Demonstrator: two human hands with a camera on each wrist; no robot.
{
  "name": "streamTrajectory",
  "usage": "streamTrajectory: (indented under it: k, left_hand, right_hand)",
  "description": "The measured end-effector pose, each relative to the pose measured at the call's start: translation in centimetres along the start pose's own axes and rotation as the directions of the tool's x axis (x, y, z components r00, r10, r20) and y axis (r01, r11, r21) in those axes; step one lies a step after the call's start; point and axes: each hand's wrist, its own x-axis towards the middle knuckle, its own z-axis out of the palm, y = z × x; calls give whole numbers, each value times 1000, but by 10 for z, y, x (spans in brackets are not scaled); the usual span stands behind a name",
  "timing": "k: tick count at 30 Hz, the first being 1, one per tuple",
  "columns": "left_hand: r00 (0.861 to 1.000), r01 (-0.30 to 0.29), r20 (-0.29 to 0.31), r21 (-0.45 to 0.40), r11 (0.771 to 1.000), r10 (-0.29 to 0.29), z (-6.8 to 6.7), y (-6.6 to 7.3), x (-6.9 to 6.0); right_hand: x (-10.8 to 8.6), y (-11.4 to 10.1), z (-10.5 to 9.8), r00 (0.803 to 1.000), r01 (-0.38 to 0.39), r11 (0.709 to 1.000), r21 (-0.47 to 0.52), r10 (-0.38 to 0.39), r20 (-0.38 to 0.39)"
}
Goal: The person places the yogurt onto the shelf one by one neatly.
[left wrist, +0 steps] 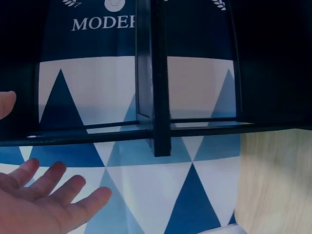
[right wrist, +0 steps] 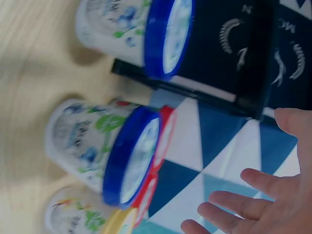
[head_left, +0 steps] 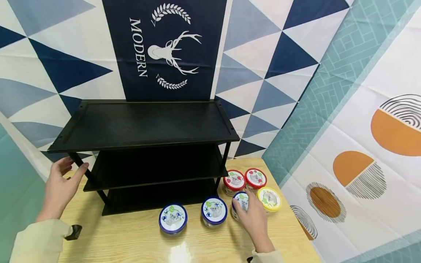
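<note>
In the head view, my right hand [head_left: 253, 215] hovers over a blue-lidded tub [head_left: 241, 200], covering part of its lid. The right wrist view shows that hand's fingers [right wrist: 234, 209] spread and apart from the tubs. Two more blue-lidded tubs, one left [head_left: 173, 218] and one middle [head_left: 214, 210], stand in front of a black three-tier shelf [head_left: 151, 124]. At the shelf's left end is my left hand [head_left: 62, 182], beside the upright post. Its fingers [left wrist: 53, 178] look loosely extended in the left wrist view, holding nothing.
Two red-lidded tubs, one left [head_left: 234, 179] and one right [head_left: 255, 178], stand by the shelf's right end. A yellow-lidded tub [head_left: 269, 199] is close to my right hand. Patterned cloth [head_left: 256, 73] hangs behind the wooden table [head_left: 131, 237], whose right edge is near the tubs.
</note>
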Motion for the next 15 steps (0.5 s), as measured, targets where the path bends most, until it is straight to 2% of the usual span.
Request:
streamTrajectory:
  k: [5,15]
  left_hand:
    - [999,-22,39,10,1000,21,2,0,3]
    - [999,-29,40,7,1000,29,3,-1,6]
  right_hand:
    - [-1,13,4,999,-44,999,-14,44,-4]
    - [1,35,14,993,-111,992,-55,113,33]
